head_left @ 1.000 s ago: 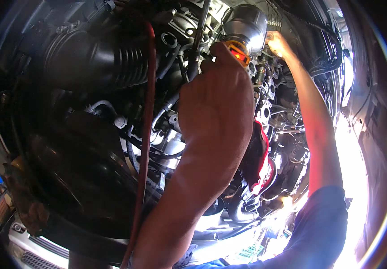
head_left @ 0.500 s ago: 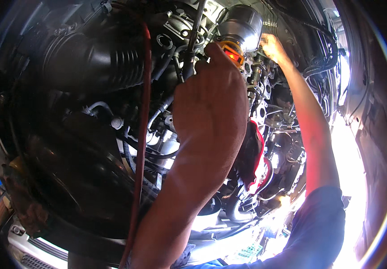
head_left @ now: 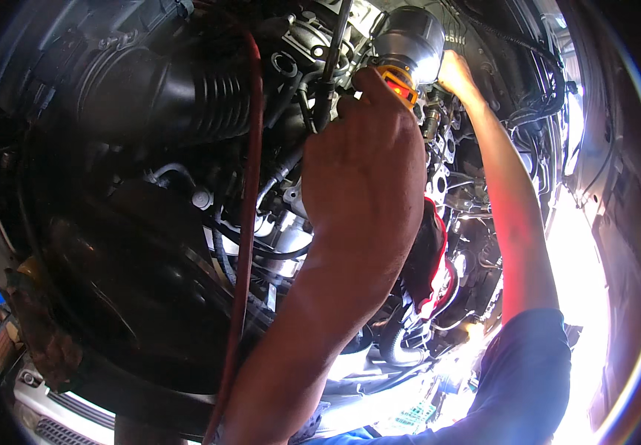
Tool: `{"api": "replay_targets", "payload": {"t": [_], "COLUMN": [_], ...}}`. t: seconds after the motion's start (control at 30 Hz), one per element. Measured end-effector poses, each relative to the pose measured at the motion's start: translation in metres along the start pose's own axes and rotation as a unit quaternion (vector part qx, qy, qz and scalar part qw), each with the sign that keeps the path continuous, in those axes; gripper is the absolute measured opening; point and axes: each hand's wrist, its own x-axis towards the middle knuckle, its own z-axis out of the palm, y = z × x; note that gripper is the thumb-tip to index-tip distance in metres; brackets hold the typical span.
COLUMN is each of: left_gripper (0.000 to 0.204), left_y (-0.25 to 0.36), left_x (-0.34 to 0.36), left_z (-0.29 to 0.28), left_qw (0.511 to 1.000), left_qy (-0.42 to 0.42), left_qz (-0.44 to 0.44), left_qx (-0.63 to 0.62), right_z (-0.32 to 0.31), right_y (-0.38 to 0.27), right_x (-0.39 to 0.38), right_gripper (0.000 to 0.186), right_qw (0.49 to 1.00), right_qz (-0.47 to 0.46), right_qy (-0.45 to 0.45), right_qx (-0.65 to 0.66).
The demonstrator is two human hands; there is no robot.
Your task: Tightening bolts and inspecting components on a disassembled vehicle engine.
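Note:
My left hand [head_left: 365, 148] reaches up over the engine, its fingers closed round an orange collar with a red glowing part. From this collar rises a flashlight [head_left: 409, 41] with a dark, shiny metallic cylinder for a head. Just right of that head is my right hand [head_left: 455, 73], brightly lit, with its fingers curled in among the engine parts. The fingertips are partly behind the flashlight, so what they grip is hidden. Below both hands runs a row of metal engine ports and fittings [head_left: 439, 178].
A red hose [head_left: 250, 170] hangs down left of my left forearm. Farther left are a ribbed black intake duct [head_left: 220, 96] and a large dark cover [head_left: 113, 289]. A red-edged black piece [head_left: 432, 259] sits between my arms. Body panels border the right side.
The view has shifted slightly, so the engine and hose stand a little farther right. My left hand still holds the flashlight, and my right hand stays close beside its head.

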Motion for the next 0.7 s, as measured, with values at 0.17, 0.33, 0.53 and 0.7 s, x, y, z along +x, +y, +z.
{"api": "replay_targets", "payload": {"t": [0.17, 0.33, 0.53, 0.7], "left_gripper": [0.028, 0.036, 0.02, 0.016], "left_y": [0.004, 0.003, 0.004, 0.006], "left_x": [0.0, 0.004, 0.0, 0.003], "left_z": [0.0, 0.003, 0.0, 0.001], "left_qw": [1.0, 1.0, 0.999, 0.999], "left_qy": [-0.02, -0.015, -0.023, -0.028], "left_qz": [-0.011, -0.019, -0.028, -0.034], "left_qx": [-0.006, -0.016, 0.024, 0.018], "right_z": [0.005, 0.026, 0.018, 0.001], "right_y": [0.024, 0.025, 0.026, 0.021], "right_x": [0.009, 0.005, 0.011, 0.002], "right_gripper": [0.021, 0.02, 0.02, 0.018], "right_qw": [0.98, 0.993, 0.986, 0.967], "right_qz": [-0.005, -0.07, -0.024, 0.033], "right_qy": [-0.064, 0.067, -0.023, -0.114], "right_qx": [0.191, 0.069, 0.165, 0.226]}}
